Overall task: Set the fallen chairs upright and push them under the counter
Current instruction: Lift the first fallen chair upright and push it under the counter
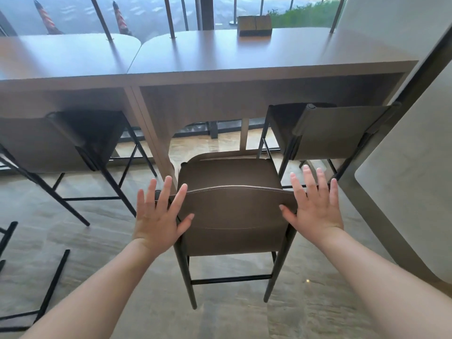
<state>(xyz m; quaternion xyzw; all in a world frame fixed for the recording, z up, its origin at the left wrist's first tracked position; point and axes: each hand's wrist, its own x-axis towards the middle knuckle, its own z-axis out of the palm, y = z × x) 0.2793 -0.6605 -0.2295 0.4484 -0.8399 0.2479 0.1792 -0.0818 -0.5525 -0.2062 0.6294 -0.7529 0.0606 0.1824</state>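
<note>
With fingers spread, both hands [156, 216] flank the upright chair [232, 211] — no writing legible.

We see a wooden box [254, 25] on the counter [220, 52] at one o'clock; three chairs stand on the floor [232, 319].

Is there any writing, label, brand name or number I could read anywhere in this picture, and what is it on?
None can be read.
The wooden box on the counter shows no legible marking; its face is blurred.
The chair between the left hand and right hand is plain, with no label in view.
</note>
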